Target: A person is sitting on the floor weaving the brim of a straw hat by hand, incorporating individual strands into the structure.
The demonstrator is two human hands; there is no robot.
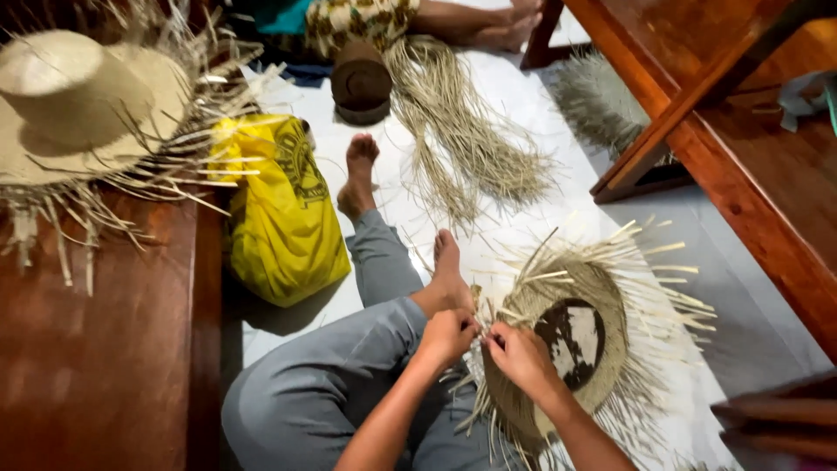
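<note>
Straw everywhere: low in the middle of the frame the left hand [446, 336] and right hand [520, 356] sit close together, both pinching loose strands at the near edge of a half-woven straw hat [558, 349] lying on the white floor [523, 96] with its unwoven ends fanned out all round. Upper left, a finished straw hat [78, 105] with a ragged fringe rests on a dark wooden bench [105, 349], a yellow bag [283, 209] just beside it, and a bundle of loose straw [453, 131] trails across the top middle.
</note>
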